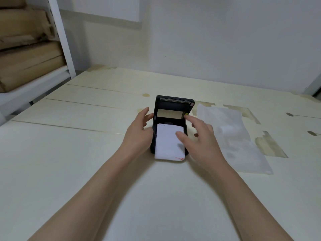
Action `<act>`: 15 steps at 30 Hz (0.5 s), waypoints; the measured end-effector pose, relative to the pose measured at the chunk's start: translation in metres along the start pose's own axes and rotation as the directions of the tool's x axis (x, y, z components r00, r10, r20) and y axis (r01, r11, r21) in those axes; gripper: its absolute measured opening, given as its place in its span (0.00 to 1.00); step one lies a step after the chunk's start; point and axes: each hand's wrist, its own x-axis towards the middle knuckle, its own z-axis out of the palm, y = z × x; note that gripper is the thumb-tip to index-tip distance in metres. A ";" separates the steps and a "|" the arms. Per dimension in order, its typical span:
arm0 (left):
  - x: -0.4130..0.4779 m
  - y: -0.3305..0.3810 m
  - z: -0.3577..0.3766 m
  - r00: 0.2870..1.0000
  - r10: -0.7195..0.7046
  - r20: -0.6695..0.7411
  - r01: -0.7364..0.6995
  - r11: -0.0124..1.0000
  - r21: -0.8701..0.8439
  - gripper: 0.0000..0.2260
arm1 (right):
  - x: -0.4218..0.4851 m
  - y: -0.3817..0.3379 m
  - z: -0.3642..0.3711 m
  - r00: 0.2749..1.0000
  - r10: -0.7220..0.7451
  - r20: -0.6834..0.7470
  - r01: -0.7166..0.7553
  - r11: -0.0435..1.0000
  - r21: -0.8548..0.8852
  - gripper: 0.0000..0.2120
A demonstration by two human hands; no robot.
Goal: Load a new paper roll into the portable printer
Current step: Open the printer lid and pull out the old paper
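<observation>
The printer (pixel 171 125) sits on the pale desk (pixel 86 153) with its lid (pixel 174 106) swung up and back, so the opening step looks finished. Paper (pixel 169 142) already lies in the printer: a white sheet drapes from the paper bay down over the front of the body and hangs a little past its near edge onto the desk. The roll itself is hidden under that sheet, so I cannot tell how squarely it is seated.

The left hand (pixel 139 131) is against the left side of the printer, fingers spread and loosely curved, steadying the body rather than gripping anything. The right hand (pixel 198 134) hovers on the right side of the printer, fingers spread wide; its thumb lies over the right part of the white sheet and its forefinger reaches toward the lid's hinge corner. It holds nothing.

To the right of the printer, a crumpled clear wrapper (pixel 232 136) lies flat on the desk, most likely the new roll's packaging.

By my judgement the task is well past halfway: lid open, paper in place with its free end drawn forward. What remains is closing the lid over the paper so the end sticks out, and perhaps tearing off the excess.
</observation>
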 end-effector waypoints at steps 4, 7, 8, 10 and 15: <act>-0.003 -0.001 0.004 0.998 0.051 0.023 -0.053 0.996 0.065 0.29 | -0.014 -0.001 0.005 0.982 -0.144 0.122 0.175 0.939 -0.298 0.40; -0.007 0.000 0.007 0.997 0.072 0.030 -0.075 0.987 0.139 0.30 | -0.017 0.007 0.008 0.950 -0.184 0.251 0.274 0.878 -0.392 0.39; -0.008 0.001 0.008 0.996 0.084 0.019 -0.086 0.982 0.166 0.30 | -0.016 0.008 0.007 0.944 -0.222 0.243 0.305 0.867 -0.394 0.34; -0.011 0.005 0.015 0.992 0.126 -0.025 -0.118 0.969 0.216 0.30 | -0.017 0.006 0.001 0.941 -0.287 0.181 0.336 0.864 -0.374 0.21; -0.017 0.021 0.046 0.943 0.193 -0.272 -0.104 0.945 0.310 0.33 | -0.023 -0.001 -0.021 0.958 -0.273 0.083 0.284 0.944 -0.166 0.07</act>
